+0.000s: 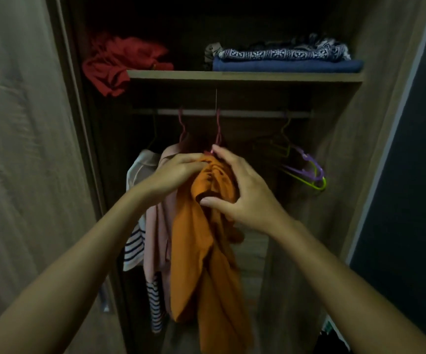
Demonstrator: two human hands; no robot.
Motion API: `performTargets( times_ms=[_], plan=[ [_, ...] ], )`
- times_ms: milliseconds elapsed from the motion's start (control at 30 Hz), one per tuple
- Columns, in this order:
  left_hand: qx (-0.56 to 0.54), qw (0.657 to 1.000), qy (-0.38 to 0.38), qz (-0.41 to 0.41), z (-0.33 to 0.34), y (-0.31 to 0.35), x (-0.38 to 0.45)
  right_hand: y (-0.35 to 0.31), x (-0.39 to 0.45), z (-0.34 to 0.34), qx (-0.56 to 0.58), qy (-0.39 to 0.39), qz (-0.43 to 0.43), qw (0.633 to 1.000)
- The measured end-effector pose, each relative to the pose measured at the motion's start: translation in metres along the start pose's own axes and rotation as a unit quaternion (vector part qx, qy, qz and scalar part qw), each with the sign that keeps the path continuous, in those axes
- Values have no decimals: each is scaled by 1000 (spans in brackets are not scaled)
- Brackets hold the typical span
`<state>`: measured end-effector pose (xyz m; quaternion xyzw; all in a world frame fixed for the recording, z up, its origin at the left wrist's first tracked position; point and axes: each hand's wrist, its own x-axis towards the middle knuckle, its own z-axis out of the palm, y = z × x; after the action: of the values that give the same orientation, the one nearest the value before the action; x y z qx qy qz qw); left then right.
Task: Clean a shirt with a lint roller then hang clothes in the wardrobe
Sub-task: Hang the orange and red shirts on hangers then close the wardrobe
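- Both forearms are reaching forward from the bottom corners of the view into the open wardrobe (375, 139).
- The right hand (245, 198) is gripping the orange shirt (201, 251) at its bunched collar area, with the thumb pressing the cloth from below and the index finger touching the base of the pink hanger (217, 131).
- The left hand (178, 172) is pinching the same bunched cloth from the left side, with its fingers curling into the fabric.
- The orange shirt is hanging down in loose folds between the two hands, at the middle of the wardrobe.
- A pale pink garment (158, 226) is hanging just beside the orange shirt on its left, on a second pink hanger (182, 129).
- A striped garment (135, 241) is hanging further left, touching the pink one.
- Both hanger hooks are sitting over the rail (245, 113).
- Bare purple and green hangers (306, 172) are hanging at the right end of the rail.
- On the shelf (232, 75) above, a crumpled red garment (120, 62) is overhanging the left edge, and a patterned fabric (283, 51) is lying on a folded blue fabric (286, 65) at the right.
- No legible writing or label is showing on any item.
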<state>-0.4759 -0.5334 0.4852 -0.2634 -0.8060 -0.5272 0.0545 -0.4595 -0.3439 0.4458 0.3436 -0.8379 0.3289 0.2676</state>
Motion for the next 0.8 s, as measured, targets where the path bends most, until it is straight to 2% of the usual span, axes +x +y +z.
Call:
performTargets(
  times_ms=[67,100,167,233,300,367,433,533,667,733,800],
  plan=[
    [17,1000,1,5,6,-5,5,7,9,6,-30,39,-24,999],
    [52,998,27,3,8,-12,6,11,14,6,-24,67,-13,997],
    [132,982,131,24,15,-30,7,19,26,4,-10,87,27,996],
    [181,954,220,89,25,-52,2,25,38,3,-10,64,71,995],
    [204,950,211,107,37,-68,-5,29,50,2,-13,52,103,993],
    [264,943,180,93,46,-80,-8,30,57,5,-8,45,125,991],
    [299,933,180,86,50,-87,-4,31,63,9,7,37,143,989],
    [255,947,180,80,47,-90,5,31,65,10,0,38,149,988],
    [176,961,207,55,18,-81,20,41,69,-5,-63,58,154,984],
    [127,971,203,26,5,-69,30,46,70,-7,-49,16,182,982],
    [96,979,178,21,-2,-58,39,47,71,-5,1,11,210,978]
  ],
)
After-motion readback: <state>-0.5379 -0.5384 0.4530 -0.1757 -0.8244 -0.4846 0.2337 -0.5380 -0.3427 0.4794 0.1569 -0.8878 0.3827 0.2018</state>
